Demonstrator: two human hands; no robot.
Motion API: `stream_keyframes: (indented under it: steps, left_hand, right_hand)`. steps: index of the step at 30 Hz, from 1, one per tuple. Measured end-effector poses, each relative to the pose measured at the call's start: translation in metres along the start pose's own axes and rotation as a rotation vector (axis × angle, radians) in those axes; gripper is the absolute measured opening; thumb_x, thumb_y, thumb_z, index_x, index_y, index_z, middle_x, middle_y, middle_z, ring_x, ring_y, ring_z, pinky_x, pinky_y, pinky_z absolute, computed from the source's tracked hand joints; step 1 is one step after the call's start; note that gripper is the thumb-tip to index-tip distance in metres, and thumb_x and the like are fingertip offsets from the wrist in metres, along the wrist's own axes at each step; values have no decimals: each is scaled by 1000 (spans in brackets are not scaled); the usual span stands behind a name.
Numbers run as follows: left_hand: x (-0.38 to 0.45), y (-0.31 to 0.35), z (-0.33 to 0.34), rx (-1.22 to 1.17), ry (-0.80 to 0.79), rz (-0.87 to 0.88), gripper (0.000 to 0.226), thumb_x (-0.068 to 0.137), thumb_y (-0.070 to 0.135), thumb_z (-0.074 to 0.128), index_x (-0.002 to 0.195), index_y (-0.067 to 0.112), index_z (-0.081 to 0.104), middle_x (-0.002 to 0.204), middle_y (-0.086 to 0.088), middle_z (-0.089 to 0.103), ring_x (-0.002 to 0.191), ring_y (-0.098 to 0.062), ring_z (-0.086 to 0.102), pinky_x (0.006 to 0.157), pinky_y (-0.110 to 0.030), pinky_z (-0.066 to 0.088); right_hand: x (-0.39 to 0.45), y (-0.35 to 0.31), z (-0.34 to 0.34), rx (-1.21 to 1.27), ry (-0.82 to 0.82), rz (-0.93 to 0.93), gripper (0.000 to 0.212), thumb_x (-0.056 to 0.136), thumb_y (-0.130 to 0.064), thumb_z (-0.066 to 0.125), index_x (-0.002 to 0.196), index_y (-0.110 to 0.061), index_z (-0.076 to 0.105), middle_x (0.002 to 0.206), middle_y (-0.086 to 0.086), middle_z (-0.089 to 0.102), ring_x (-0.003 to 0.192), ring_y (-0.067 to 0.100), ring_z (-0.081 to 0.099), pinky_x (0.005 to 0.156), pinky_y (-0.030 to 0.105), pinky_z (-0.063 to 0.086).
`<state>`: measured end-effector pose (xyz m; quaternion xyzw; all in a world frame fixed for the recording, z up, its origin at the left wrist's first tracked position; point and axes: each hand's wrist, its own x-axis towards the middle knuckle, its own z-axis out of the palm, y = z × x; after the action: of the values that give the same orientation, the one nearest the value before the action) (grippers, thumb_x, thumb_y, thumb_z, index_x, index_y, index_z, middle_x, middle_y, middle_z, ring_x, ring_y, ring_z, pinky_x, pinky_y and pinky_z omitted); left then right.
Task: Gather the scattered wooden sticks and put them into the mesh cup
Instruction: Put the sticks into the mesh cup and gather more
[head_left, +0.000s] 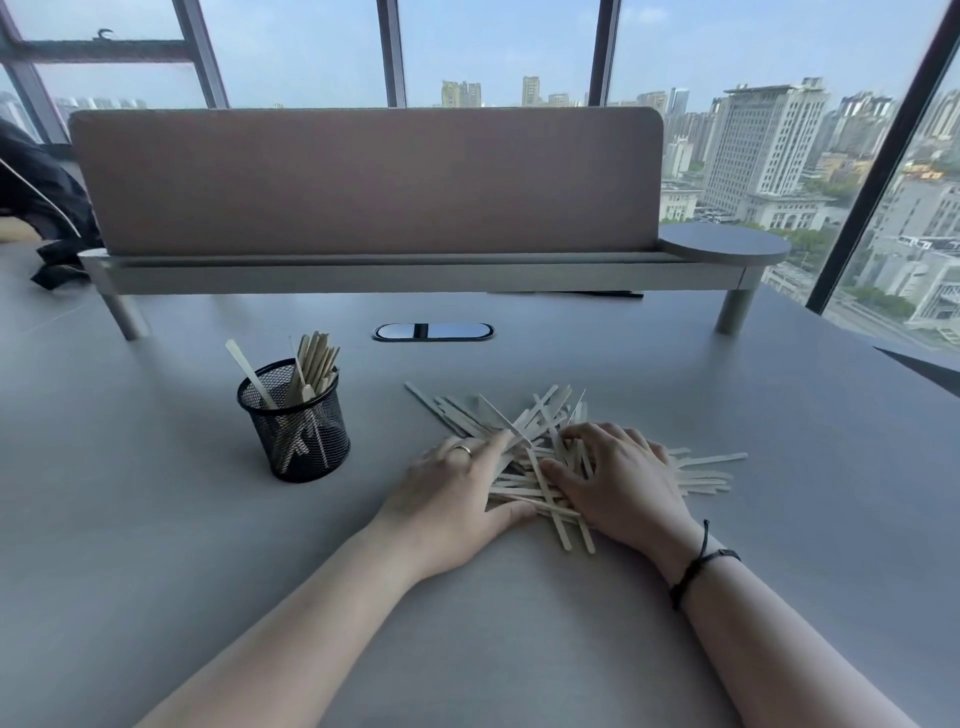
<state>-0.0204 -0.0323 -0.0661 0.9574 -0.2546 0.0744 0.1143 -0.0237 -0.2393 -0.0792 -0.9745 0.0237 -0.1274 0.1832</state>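
Many wooden sticks (550, 452) lie in a messy heap on the grey table (519, 623), right in front of me. Both my hands are down on the heap. My left hand (452, 483) pushes in from the left side, with its fingers straight and flat and a ring (464, 450) on one of them. My right hand (618, 478) sits on top of the right half of the heap, fingers bent over the sticks. I think it is only pressing them, but I cannot tell if it has really closed around any. The black mesh cup (296, 421) stands upright on the table, off to the left of the heap and well apart from it. Some sticks (311, 364) already stand in it, and one leans far out to the left. Most of the job is still to do. The sticks cross each other every which way, so if I squeeze and lift now, some may slip out of the bunch and scatter again. A few stick out past my right hand on the far right, and those could get left behind. The cup looks light, so a big bunch bumping its rim could tip it over and spill what is inside. Crooked sticks might also catch on the ones already standing there.
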Motion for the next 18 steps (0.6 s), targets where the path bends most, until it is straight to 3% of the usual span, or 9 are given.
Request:
stream_keyframes:
  steps: [7,9,11,13,16,18]
  left_hand:
    - [0,2,3,85,28,80,59,99,47,50,152,23,38,134,-3,56,127,-27,49,99,-40,45]
    - [-1,1,6,131,17,125,53,98,37,55,147,20,45,123,-5,62,115,-30,58,88,-42,51]
    - [0,-1,10,215,53,183,44,91,22,61,135,15,59,102,-8,68,91,-32,67,70,-40,56]
    - [1,0,12,315,143,198,44,85,11,48,125,12,66,89,-8,69,76,-30,68,59,-37,55]
    - [-1,13,3,353,149,144,66,84,9,17,141,9,52,108,-13,66,93,-34,66,74,-41,52]
    - [0,19,3,375,133,102,65,89,6,13,150,8,34,126,-14,58,110,-34,60,86,-42,45]
  right_hand:
    - [1,3,2,22,25,10,54,81,-74,47,124,-41,57,128,-8,60,126,19,47,105,39,32]
    - [2,4,2,31,26,18,55,80,-74,47,124,-41,57,128,-8,59,126,20,47,106,39,33]
    - [2,4,3,35,31,23,54,81,-73,49,123,-41,57,127,-7,59,125,20,48,105,38,33]
    - [2,4,3,34,38,26,53,81,-71,50,123,-40,58,126,-7,60,125,20,48,105,38,33]
    - [2,3,2,28,39,30,50,83,-69,50,122,-39,58,124,-6,59,125,21,48,104,38,33]
    - [1,2,3,28,46,27,47,84,-67,51,121,-38,59,123,-5,60,124,22,48,103,39,33]
